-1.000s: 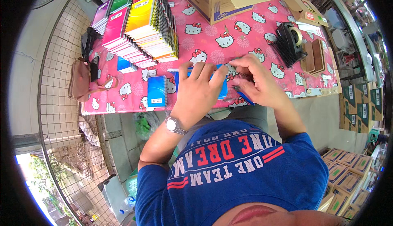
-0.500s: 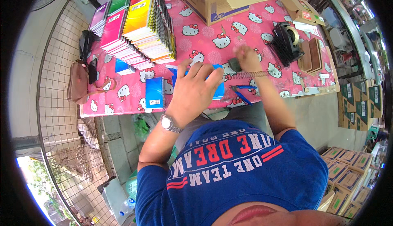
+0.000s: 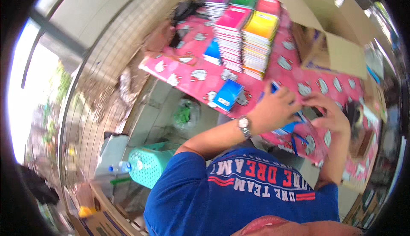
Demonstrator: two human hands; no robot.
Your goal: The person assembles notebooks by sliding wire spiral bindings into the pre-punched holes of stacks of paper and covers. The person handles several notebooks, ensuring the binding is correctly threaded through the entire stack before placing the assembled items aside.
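My left hand (image 3: pixel 275 111), with a metal watch on the wrist, is closed over a blue notebook (image 3: pixel 287 129) and hides much of it. Close on its right, my right hand (image 3: pixel 331 115) is open, its curved fingers and thumb apart over a dark block (image 3: pixel 315 113). Whether its fingertips touch a binding coil is too blurred to tell. Blue-handled pliers (image 3: pixel 301 139) lie nearer me, below the hands. Another blue spiral notebook (image 3: pixel 228 95) lies flat to the left, near the table's edge.
Tall stacks of spiral notebooks (image 3: pixel 259 26) in several colours stand at the back of the pink table (image 3: pixel 171 81). An open cardboard box (image 3: pixel 347 50) is at the far right. A teal basket (image 3: pixel 147 167) and a clear bottle (image 3: pixel 119 167) are at lower left.
The whole view has swung, shifting the table and stacks to the right. My right hand has come in from the right, close to my left, which stays on the blue notebook.
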